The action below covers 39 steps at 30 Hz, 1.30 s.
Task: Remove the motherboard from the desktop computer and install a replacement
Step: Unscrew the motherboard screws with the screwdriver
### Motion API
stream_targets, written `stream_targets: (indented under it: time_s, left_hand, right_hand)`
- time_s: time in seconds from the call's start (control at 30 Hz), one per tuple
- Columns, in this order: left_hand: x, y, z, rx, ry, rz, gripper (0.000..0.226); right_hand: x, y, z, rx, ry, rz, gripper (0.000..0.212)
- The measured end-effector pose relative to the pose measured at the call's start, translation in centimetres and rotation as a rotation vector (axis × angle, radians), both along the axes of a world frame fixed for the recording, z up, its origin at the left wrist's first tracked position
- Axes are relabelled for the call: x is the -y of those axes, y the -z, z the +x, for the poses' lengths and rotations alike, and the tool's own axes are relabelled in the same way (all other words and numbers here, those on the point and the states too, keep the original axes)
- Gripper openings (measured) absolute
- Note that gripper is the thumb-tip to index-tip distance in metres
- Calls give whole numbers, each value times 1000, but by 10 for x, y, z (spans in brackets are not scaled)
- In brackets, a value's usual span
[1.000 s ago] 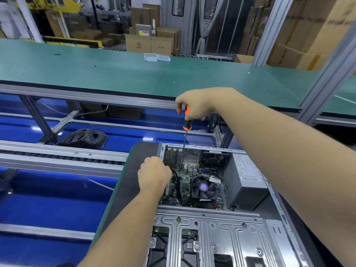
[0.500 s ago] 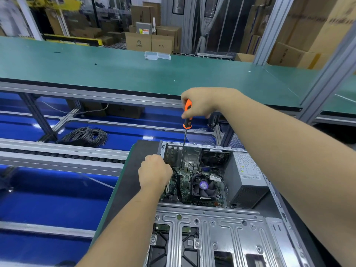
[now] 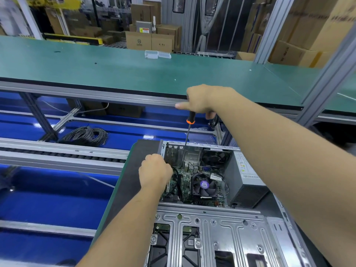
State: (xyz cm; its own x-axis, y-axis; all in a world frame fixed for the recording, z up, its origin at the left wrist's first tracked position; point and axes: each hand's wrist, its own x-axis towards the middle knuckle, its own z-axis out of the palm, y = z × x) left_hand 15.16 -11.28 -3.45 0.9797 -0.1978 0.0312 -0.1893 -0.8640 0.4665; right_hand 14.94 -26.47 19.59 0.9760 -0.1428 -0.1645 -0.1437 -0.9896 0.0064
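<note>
**Screwdriver stands over the far-left corner of the board**

Nearest you lies the silver drive cage [image 3: 212, 228] of the open desktop computer [image 3: 248, 191]. Just past it the motherboard [image 3: 185, 180] sits flat in the case floor, not yet lifted out, with the CPU fan [image 3: 204, 185] on it and the power supply [image 3: 244, 176] at its right.

Your left hand [image 3: 155, 172] rests at the board's left edge with the fingers curled under; whether they hold anything you cannot tell from here.

Farther off and higher, your right hand [image 3: 202, 100] is wrapped round the handle of the screwdriver [image 3: 189, 124], forefinger sticking out to the left. The shaft runs nearly upright, leaning slightly, and its tip comes down near the rear wall by the expansion slots [image 3: 174, 155]. The tip's exact seat is too small to see. The work point probably lies straight below the right hand and beyond the left, so the right drives while the left steadies.
</note>
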Motion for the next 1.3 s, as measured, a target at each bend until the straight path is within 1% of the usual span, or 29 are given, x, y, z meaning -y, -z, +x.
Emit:
stream_targets:
  time_s: [0.03, 0.07, 0.13, 0.17, 0.2, 0.27, 0.3, 0.33, 0.37, 0.4, 0.43, 0.47, 0.53, 0.57, 0.6, 0.67, 0.7, 0.73, 0.8, 0.83, 0.87, 0.9, 0.93, 1.0, 1.07, 1.1, 1.17, 1.23, 1.3]
  left_hand:
    - [0, 0, 0, -2, 0, 0, 9]
    - [0, 0, 0, -2, 1, 0, 9]
    - [0, 0, 0, -3, 2, 1, 8]
    - [0, 0, 1, -4, 2, 3, 8]
    - [0, 0, 0, -6, 3, 5, 8]
    - [0, 0, 0, -2, 6, 10, 10]
    - [0, 0, 0, 2, 9, 14, 11]
    - [0, 0, 0, 7, 12, 21, 11]
    - [0, -1, 0, 10, 14, 28, 11]
    - [0, -1, 0, 13, 13, 31, 11]
    - [0, -1, 0, 12, 11, 32, 10]
    - [0, -1, 0, 11, 10, 32, 10]
    - [0, -1, 0, 8, 11, 32, 12]
    - [0, -1, 0, 8, 11, 31, 12]
    - [0, -1, 0, 6, 11, 31, 12]
    - [0, -2, 0, 4, 11, 34, 11]
    - [0, -3, -1, 5, 11, 38, 11]
    - [0, -3, -1, 6, 11, 39, 11]
    - [0, -2, -1, 7, 8, 29, 10]
    - [0, -2, -1, 7, 8, 23, 9]
    - [0, -2, -1, 7, 10, 23, 9]
    - [0, -3, -2, 6, 11, 24, 9]
    - [0, -3, -1, 5, 11, 25, 9]
    - [-1, -4, -2, 4, 12, 26, 9]
    - [0, -4, -2, 8, 11, 26, 9]
    - [0, -4, -2, 11, 10, 24, 8]
    - [0, -4, -2, 10, 10, 21, 8]
    - [0, -3, -1, 9, 7, 23, 8]
    - [0, -3, -2, 7, 6, 16, 7]
  right_hand:
    - [0, 1, 1, 30, -3, -36, 47]
    - [1, 2, 3, 31, -22, -24, 41]
    - [2, 2, 3, -23, -65, 43, 17]
    - [2, 1, 2, -48, -61, 46, 20]
    - [1, 0, 1, -57, -43, -4, 24]
    - [0, -1, -1, 9, -2, -146, 47]
    - [0, 0, 0, 36, -7, -157, 50]
    - [2, 2, 1, 38, -18, -109, 45]
    - [3, 1, 1, 16, -39, -38, 33]
    - [2, -1, -1, -20, -51, 27, 27]
    - [2, -3, -2, -55, -44, 51, 33]
    - [2, -4, -4, -74, -23, 3, 38]
    - [1, -4, -3, -30, 21, -151, 53]
    - [2, -2, 0, -6, 17, -177, 54]
    - [4, 0, 3, -3, -2, -147, 47]
    - [4, 0, 2, -47, -47, -27, 25]
    - [3, -1, -1, -73, -54, 18, 29]
    - [2, -2, -3, -76, -41, 17, 37]
    - [2, -3, -5, -7, 7, -52, 51]
    - [4, -1, -2, 28, 5, -48, 51]
    - [6, 0, 1, 43, -16, -23, 43]
    - [6, 0, 1, 31, -40, -4, 27]
    - [5, -1, 0, -1, -40, 15, 18]
    - [5, -1, -3, -33, -12, 35, 29]
    - [7, 2, -4, -2, 29, 35, 42]
    - [9, 5, -3, 43, -5, 49, 37]
    - [10, 8, -3, 82, -76, 87, 15]
    - [8, 8, -5, 57, -109, 127, 24]
    - [9, 8, -5, 83, -43, 94, 36]
